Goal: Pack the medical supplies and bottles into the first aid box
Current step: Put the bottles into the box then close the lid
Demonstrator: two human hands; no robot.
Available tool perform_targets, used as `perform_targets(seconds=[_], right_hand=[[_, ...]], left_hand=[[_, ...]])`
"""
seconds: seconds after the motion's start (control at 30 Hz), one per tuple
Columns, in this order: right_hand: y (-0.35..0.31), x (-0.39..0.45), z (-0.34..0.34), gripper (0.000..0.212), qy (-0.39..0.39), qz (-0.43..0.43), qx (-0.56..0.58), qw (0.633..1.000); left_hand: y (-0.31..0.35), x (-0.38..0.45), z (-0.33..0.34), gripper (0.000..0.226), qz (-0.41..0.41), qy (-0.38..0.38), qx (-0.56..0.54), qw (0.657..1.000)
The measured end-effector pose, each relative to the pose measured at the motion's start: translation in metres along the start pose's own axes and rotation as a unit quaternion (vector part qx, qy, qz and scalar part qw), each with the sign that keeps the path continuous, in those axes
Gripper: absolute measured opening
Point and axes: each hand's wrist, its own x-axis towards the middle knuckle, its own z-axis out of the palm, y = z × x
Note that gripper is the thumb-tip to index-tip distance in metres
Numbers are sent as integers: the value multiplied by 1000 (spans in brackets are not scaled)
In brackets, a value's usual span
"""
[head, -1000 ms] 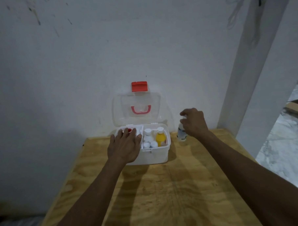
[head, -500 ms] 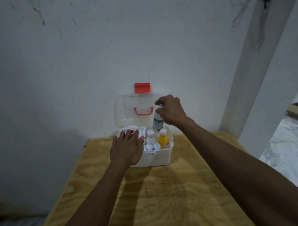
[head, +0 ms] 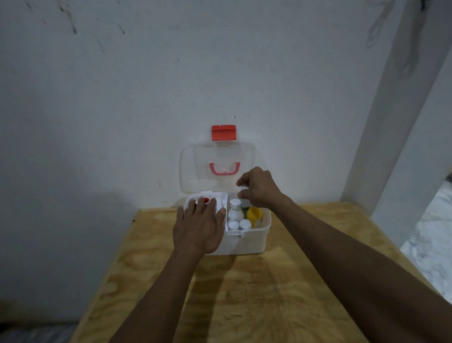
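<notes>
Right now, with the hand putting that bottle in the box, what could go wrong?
1. The right hand lowers a bottle into a crowded section; it might knock the yellow bottle or the white bottle over.
2. The clear lid stands upright behind the hand and could swing down onto it.
3. If the left hand lets go, the box might slide.

Open first aid box point(head: 245, 241) at the far edge of the plywood surface point(head: 251, 300), clear lid point(head: 219, 166) up against the wall. Left hand point(head: 197, 231) flat over the left compartment. Right hand point(head: 259, 189) pinching a white-capped bottle point(head: 244, 199), low into the right compartment beside a yellow bottle point(head: 254, 214) and small white bottles point(head: 236, 213).
</notes>
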Motion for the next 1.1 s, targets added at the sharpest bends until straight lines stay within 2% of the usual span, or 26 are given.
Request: perform_targets(seconds=[0.3, 0.67, 0.73, 0.8, 0.93, 1.1], right_hand=[[5, 6, 2, 23, -15, 6, 4, 1000], [3, 5, 1, 23, -11, 7, 16, 1000], [0, 8, -3, 20, 19, -3, 23, 1000], [-6, 14, -10, 19, 83, -22, 38, 996], [-22, 34, -27, 29, 189, -39, 40, 980], [-31, 59, -34, 36, 191, -19, 7, 981]], left_hand=[[0, 0, 0, 59, -1, 1, -4, 1000], [1, 0, -1, 56, 4, 2, 8, 1000], [1, -2, -3, 56, 9, 7, 8, 1000], [1, -3, -4, 56, 12, 12, 9, 1000], [1, -2, -3, 57, 11, 14, 9, 1000], [2, -3, -4, 59, 16, 24, 13, 1000]])
